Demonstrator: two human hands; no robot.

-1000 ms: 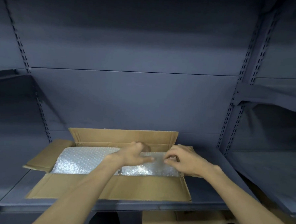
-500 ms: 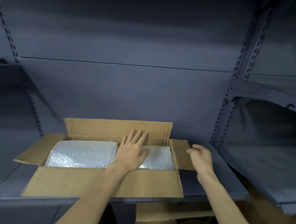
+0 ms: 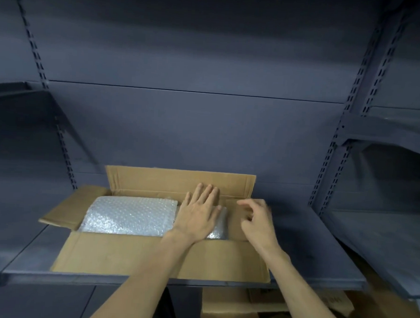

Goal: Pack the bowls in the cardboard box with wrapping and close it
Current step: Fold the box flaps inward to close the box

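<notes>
So the cardboard box [image 3: 161,258] sits on a grey metal shelf [image 3: 304,236] with all four flaps open: the far flap [image 3: 178,181] stands up against the back panel, the near flap [image 3: 150,260] hangs toward the person, and the left flap [image 3: 72,207] lies splayed out flat. Inside, the bubble wrap [image 3: 130,215] covers everything wall to wall, so you can't actually see the bowls; I'd guess they're underneath it, but that's a guess. The left hand [image 3: 198,216] lies flat on the wrap toward the right end of the box, fingers straight and together, grip not closed on anything, just pressing. That looks like it's there to keep the springy wrap squashed below the rim so a flap can fold over it. The right hand [image 3: 256,222] is at the right flap [image 3: 235,221], which is tipped up and inward. Its fingers are curled against the cardboard, but I honestly can't tell if the grip is pinching the edge or just nudging it. Packing seems done, and closing is just starting with the short flaps. More cardboard boxes [image 3: 232,310] sit on the level below the shelf.
</notes>
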